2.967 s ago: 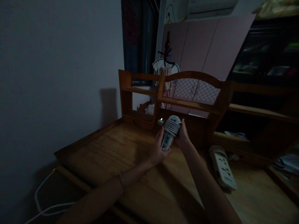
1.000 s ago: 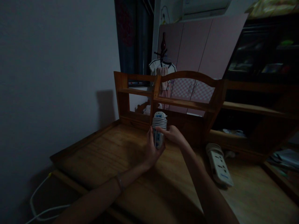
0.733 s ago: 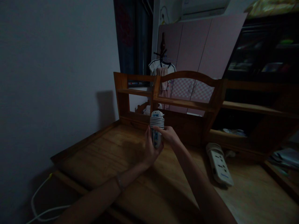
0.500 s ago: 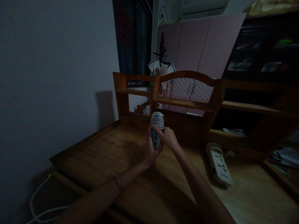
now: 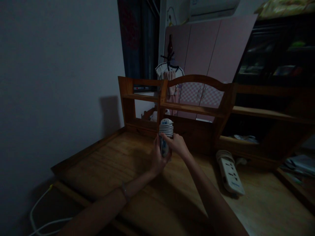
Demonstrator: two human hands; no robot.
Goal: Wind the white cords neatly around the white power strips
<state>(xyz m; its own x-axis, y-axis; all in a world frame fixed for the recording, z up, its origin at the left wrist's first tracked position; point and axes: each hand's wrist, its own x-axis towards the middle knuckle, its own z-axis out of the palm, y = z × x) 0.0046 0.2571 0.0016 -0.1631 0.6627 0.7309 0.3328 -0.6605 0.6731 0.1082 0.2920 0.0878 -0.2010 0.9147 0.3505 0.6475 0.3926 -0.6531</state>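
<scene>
Above the wooden desk I hold a white power strip with blue sockets, roughly upright. Its white cord is wound in several turns around the upper part. My left hand wraps the lower end from the left and below. From the right, my right hand grips the strip just under the coils, its thumb laid across the front. The far sides of the fingers are hidden behind the strip.
A second power strip, its cord wound at the top, lies on the desk at right. Wooden shelves rise along the back edge. A loose white cable hangs at lower left. Papers lie at far right.
Hardly anything differs. Both hands keep their hold on the power strip, and the view has shifted very slightly.
</scene>
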